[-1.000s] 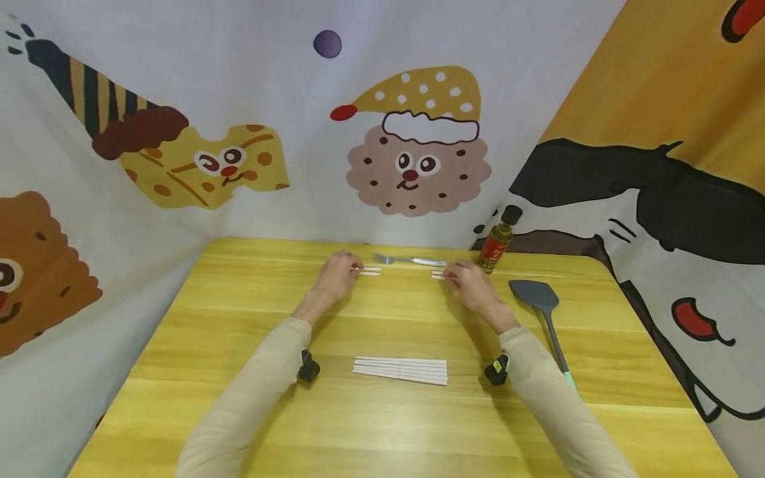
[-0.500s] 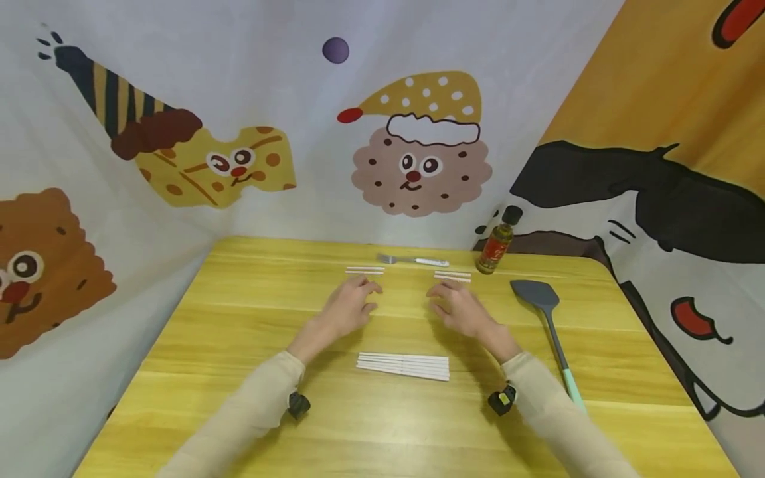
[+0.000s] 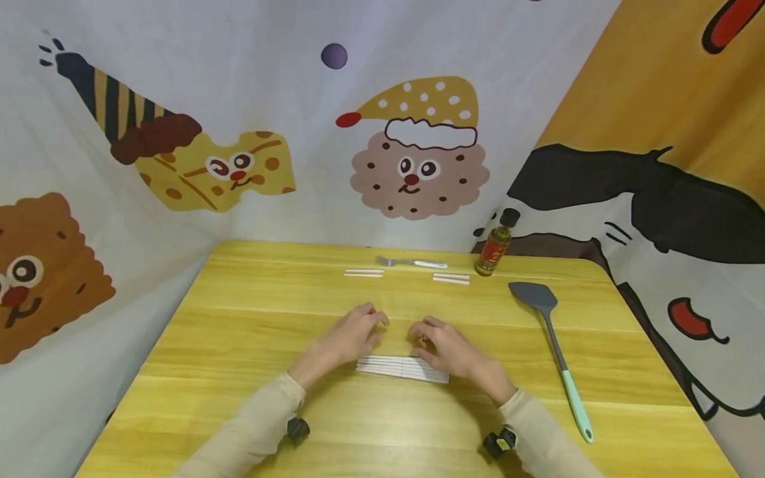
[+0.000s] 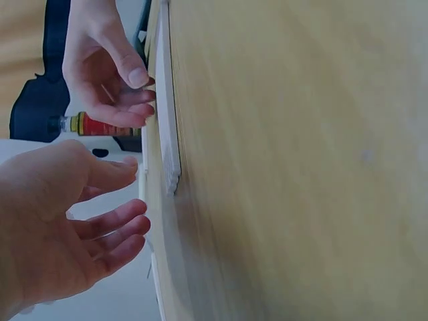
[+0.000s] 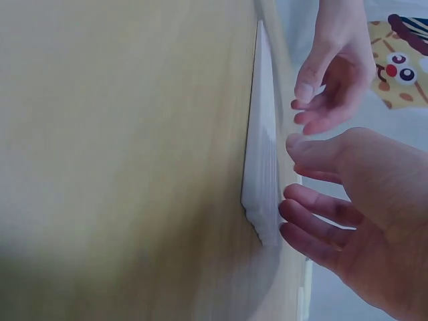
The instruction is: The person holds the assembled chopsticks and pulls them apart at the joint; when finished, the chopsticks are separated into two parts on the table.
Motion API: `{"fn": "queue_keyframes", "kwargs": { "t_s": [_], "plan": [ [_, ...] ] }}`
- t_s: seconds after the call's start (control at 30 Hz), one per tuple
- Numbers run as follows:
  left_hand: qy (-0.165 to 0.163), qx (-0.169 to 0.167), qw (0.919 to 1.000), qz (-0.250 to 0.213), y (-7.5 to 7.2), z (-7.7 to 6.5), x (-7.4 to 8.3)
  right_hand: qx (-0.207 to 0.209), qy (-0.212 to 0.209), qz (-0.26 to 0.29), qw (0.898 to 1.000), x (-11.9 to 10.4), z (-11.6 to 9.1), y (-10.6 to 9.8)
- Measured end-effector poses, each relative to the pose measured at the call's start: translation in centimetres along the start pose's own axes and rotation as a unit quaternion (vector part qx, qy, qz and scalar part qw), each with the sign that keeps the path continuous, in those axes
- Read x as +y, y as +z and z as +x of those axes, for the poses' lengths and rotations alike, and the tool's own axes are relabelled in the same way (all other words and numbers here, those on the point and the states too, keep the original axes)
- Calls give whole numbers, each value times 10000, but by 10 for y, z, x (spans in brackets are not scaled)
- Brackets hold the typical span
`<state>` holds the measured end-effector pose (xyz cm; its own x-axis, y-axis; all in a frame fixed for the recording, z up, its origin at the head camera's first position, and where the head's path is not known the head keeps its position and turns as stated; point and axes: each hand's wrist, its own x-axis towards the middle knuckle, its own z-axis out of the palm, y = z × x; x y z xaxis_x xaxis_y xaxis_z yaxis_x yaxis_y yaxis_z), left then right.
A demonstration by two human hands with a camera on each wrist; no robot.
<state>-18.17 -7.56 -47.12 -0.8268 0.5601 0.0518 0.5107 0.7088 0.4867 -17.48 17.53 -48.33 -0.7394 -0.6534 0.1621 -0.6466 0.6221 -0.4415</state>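
Several thin white sticks (image 3: pixel 402 368) lie side by side in a flat row across the middle of the table. Just beyond their left end hovers my left hand (image 3: pixel 354 333), its fingers loosely bent and holding nothing. My right hand (image 3: pixel 454 350) is over the right end of the row and hides part of its far edge. Its fingers are relaxed too, with nothing between them. In the right wrist view, the right fingertips (image 5: pixel 289 208) are close beside the row. Farther back lie a left pair of white sticks (image 3: pixel 363 275) and a right pair of white sticks (image 3: pixel 451 281).
A fork (image 3: pixel 412 263) lies near the table's back edge. At the back right stands a dark-capped bottle (image 3: pixel 494 251) with a red label. A grey spatula (image 3: pixel 554 332) with a mint handle lies along the right side. A printed cloth (image 3: pixel 287 219) hangs behind the table.
Both hands have let go of the two small stick pairs at the back and drawn nearer, to the row of sticks in the middle. The pairs stay on the table.
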Motion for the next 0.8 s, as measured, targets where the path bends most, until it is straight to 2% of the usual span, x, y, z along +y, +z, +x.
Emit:
{"fn": "queue_keyframes", "kwargs": {
  "t_s": [0.3, 0.6, 0.8],
  "plan": [
    [146, -278, 9994, -163, 6, -5, 9, -86, -12, 92, 9999, -5, -4, 5],
    [315, -516, 9967, -537, 13, -5, 9, -63, 56, 96, 9999, -4, -5, 6],
    [345, -607, 9957, -610, 15, -3, 8, -62, 57, 143, 9999, -4, -3, 7]
  ]
}}
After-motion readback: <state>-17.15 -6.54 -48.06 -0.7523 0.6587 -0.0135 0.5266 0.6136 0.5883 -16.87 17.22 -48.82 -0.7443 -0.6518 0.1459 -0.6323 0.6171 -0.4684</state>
